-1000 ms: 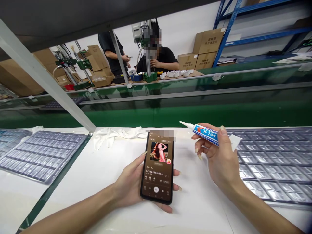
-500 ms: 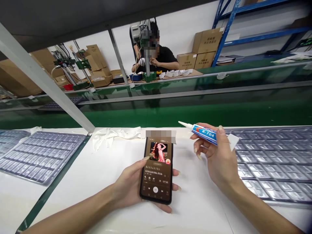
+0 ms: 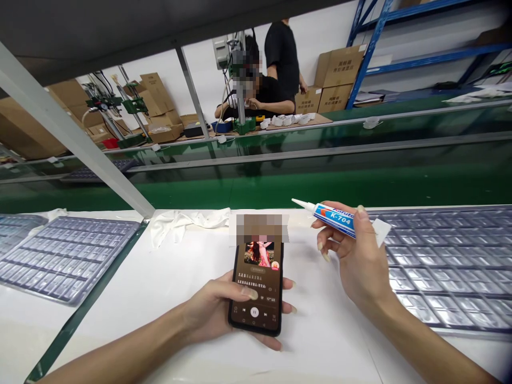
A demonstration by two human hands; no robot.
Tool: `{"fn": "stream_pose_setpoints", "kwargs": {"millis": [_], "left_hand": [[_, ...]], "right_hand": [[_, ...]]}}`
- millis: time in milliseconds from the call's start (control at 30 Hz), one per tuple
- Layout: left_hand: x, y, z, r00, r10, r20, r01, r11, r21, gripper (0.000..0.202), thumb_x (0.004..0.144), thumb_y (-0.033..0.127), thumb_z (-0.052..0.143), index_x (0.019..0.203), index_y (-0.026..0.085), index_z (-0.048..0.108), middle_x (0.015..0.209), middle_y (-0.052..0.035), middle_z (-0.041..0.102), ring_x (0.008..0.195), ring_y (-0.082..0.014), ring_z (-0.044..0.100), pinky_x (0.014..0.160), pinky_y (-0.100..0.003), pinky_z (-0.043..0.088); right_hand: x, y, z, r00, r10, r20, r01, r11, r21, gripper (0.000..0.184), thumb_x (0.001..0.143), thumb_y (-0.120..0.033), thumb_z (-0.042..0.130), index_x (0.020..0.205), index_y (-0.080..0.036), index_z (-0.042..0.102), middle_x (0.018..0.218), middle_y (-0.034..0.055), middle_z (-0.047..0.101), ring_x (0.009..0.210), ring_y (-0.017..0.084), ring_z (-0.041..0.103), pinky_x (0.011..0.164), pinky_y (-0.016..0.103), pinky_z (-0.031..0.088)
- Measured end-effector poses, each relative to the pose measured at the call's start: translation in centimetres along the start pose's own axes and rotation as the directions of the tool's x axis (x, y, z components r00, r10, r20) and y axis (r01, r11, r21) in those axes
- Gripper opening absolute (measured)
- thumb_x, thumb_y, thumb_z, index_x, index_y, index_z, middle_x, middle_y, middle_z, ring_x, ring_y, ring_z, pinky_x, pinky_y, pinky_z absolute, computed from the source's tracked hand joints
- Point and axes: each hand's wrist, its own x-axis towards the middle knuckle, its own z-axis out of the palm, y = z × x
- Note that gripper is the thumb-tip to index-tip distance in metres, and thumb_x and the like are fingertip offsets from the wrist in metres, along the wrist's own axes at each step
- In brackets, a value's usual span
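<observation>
White surface (image 3: 140,282): our left grip (image 3: 212,308) cradles the phone (image 3: 262,272); right of the phone, our right grip (image 3: 362,256) pinches the K-704 tube (image 3: 336,219); overfirm squeeze could, we judge, leak contents

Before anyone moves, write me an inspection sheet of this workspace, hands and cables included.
Surface: white worktop, alongside a green belt.
Things in hand: smartphone showing a music player; K-704 tube, nozzle pointing left.
Clutter: crumpled white cloth left of the smartphone; compartmented plastic trays at both sides.
Hands: left hand holds the smartphone, thumb over its face; right hand grips the K-704 tube.
Cables: dark cables on machines beyond the belt.
Surroundings: one person seated, another standing; cardboard boxes; blue shelving.
</observation>
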Motion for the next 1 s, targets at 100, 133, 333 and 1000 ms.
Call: {"fn": "stream_pose_setpoints", "kwargs": {"millis": [100,133,333,1000], "left_hand": [[-0.02,0.01,0.11,0.999,-0.021,-0.033,0.022,1.000,0.020,0.052,0.084,0.007,0.064,0.135,0.017,0.072,0.158,-0.0204,0.054,0.142,-0.0462,0.055,0.089,-0.051,0.067],[-0.03,-0.01,0.16,0.999,-0.024,-0.047,0.025,0.999,0.024,0.053,0.083,0.006,0.065,0.134,0.017,0.073,0.158,-0.0202,0.054,0.142,-0.0466,0.054,0.089,-0.051,0.067],[0.00,-0.12,0.45,0.996,-0.020,-0.087,0.022,0.999,0.027,0.047,0.088,0.008,0.064,0.133,0.016,0.073,0.158,-0.0203,0.054,0.140,-0.0451,0.057,0.087,-0.050,0.068],[0.07,-0.11,0.09,1.000,0.014,0.019,-0.012,0.995,-0.104,0.063,0.108,0.059,0.043,0.144,0.013,0.065,0.158,-0.0222,0.053,0.130,-0.0377,0.064,0.092,-0.054,0.064]], "right_hand": [[-0.03,-0.02,-0.02,1.000,-0.001,0.002,0.001,1.000,-0.002,0.050,0.102,-0.068,0.054,0.110,-0.024,0.077,0.086,0.0041,0.074,0.057,0.014,0.061,0.046,0.023,0.048],[-0.02,-0.01,0.00,1.000,0.002,0.003,-0.002,1.000,-0.002,0.050,0.103,-0.068,0.054,0.110,-0.024,0.077,0.086,0.0041,0.074,0.057,0.014,0.061,0.045,0.023,0.048],[0.08,0.12,0.13,1.000,0.004,0.002,-0.004,1.000,-0.004,0.050,0.102,-0.068,0.055,0.111,-0.024,0.077,0.086,0.0039,0.074,0.058,0.014,0.061,0.046,0.022,0.049],[0.10,0.07,0.03,1.000,0.003,0.012,-0.003,1.000,0.001,0.049,0.103,-0.066,0.054,0.110,-0.024,0.077,0.087,0.0040,0.074,0.057,0.014,0.061,0.046,0.022,0.049]]}}
